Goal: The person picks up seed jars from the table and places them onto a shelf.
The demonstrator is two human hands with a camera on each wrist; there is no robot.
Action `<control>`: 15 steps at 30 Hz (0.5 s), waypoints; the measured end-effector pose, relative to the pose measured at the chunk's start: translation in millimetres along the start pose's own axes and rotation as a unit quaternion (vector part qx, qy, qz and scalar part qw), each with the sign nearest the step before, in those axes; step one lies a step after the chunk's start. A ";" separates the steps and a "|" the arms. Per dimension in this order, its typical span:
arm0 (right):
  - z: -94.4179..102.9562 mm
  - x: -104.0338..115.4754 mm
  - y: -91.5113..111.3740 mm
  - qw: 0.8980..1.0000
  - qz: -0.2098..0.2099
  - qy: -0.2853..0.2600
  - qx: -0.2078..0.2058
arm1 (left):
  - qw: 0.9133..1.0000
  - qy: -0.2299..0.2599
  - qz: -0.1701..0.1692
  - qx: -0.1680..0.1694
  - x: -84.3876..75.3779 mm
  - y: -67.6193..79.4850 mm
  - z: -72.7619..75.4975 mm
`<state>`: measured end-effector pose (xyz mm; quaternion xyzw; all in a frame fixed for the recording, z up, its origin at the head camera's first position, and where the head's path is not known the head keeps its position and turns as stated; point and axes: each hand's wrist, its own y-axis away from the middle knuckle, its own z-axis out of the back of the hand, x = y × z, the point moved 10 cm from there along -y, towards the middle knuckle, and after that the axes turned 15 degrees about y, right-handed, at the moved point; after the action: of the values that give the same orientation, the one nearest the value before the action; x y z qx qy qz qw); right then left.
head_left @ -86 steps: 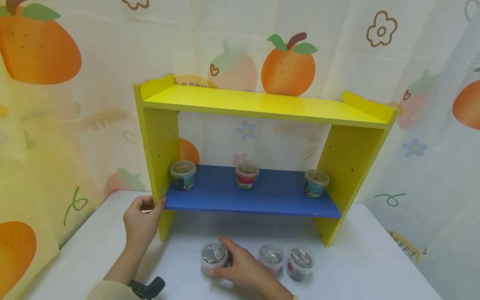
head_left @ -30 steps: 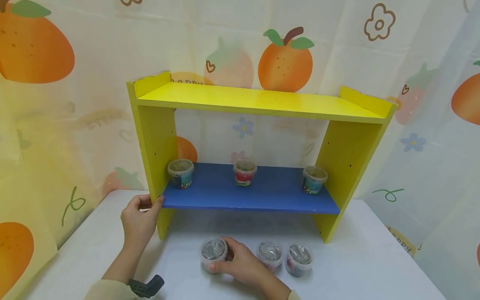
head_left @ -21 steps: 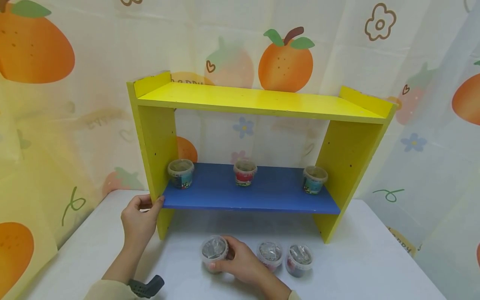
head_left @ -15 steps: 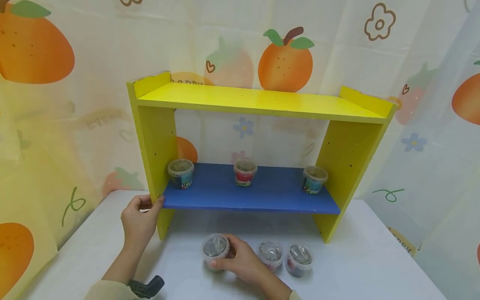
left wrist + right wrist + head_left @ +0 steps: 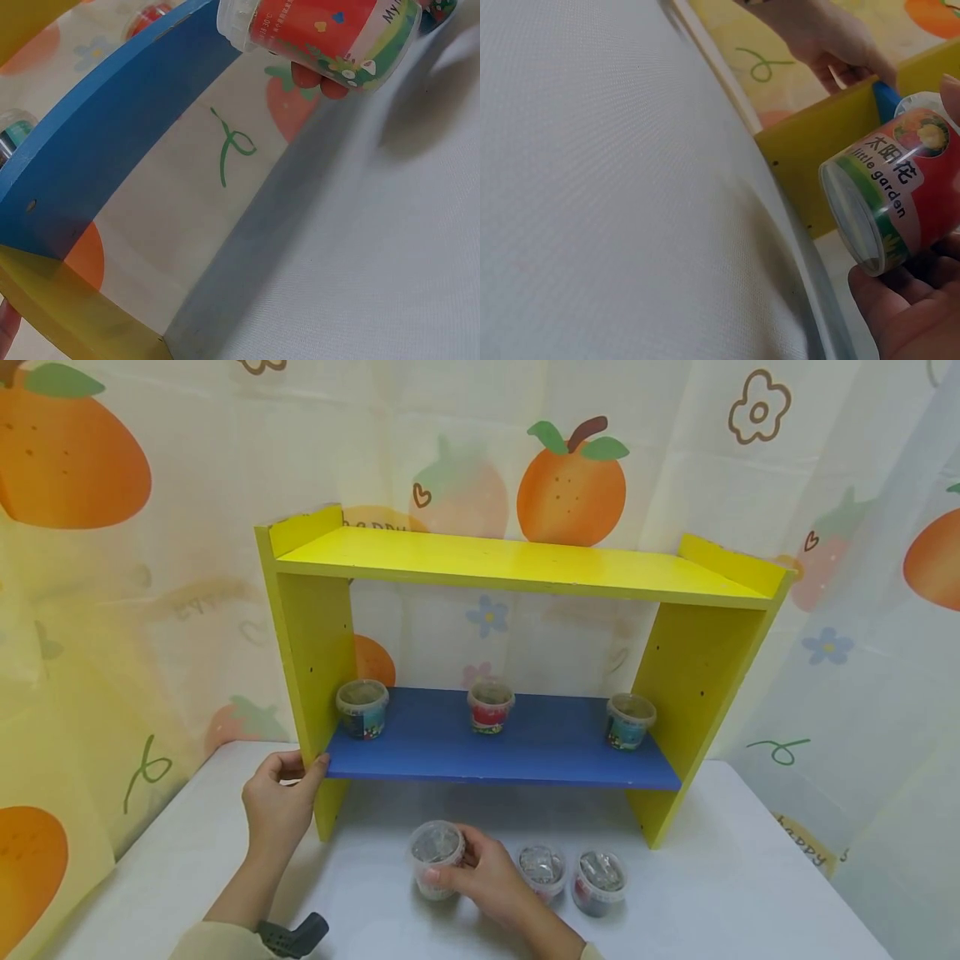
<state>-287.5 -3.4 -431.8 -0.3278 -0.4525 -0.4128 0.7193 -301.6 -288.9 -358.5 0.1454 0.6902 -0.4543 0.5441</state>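
My right hand (image 5: pixel 487 877) grips a small clear plastic tub (image 5: pixel 437 853) by its side, raised over the white table. In the right wrist view its red label (image 5: pixel 930 202) reads "little garden", and the fingers (image 5: pixel 900 300) curl beneath and behind it. The tub (image 5: pixel 330 37) also shows at the top of the left wrist view, above its shadow. At the left, my left hand (image 5: pixel 279 802) holds the yellow side panel (image 5: pixel 296 652) of a shelf unit, thumb at the front edge beside the blue shelf (image 5: pixel 495 762). Its other fingers are partly hidden behind the panel.
Two more tubs with silvery packets, one (image 5: pixel 542 870) and another (image 5: pixel 598 883), stand on the table (image 5: pixel 712 893) right of my hand. Along the blue shelf sit a left tub (image 5: pixel 363 714), a middle tub (image 5: pixel 490 714) and a right tub (image 5: pixel 630 727). A fruit-print curtain (image 5: pixel 465 435) hangs behind.
The right hand has lifted the tub from the table and carried it slightly away from me and to the right, tilting it. The left hand keeps its hold on the side panel.
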 end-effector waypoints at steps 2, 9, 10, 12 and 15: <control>1.4 0.2 0.3 1.000 -0.007 0.009 -0.006 | 1.000 0.002 -0.002 -0.001 0.1 -0.3 0.1; 0.4 1.5 0.9 1.000 -0.016 0.021 -0.004 | 1.000 0.010 -0.006 -0.005 -0.1 -1.5 1.4; -0.4 1.8 0.9 1.000 -0.015 0.021 -0.001 | 1.000 0.011 -0.008 -0.006 0.1 -1.8 1.4; -1.8 2.5 0.9 1.000 -0.012 0.018 0.005 | 1.000 0.010 -0.010 -0.006 0.8 -2.4 1.4; -0.8 1.1 1.1 1.000 -0.012 0.024 0.004 | 1.000 0.009 -0.013 -0.006 1.8 -2.6 1.2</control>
<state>-285.9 -3.9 -431.2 -0.3094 -0.4404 -0.4272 0.7266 -303.3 -291.8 -358.9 0.1374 0.6999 -0.4558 0.5324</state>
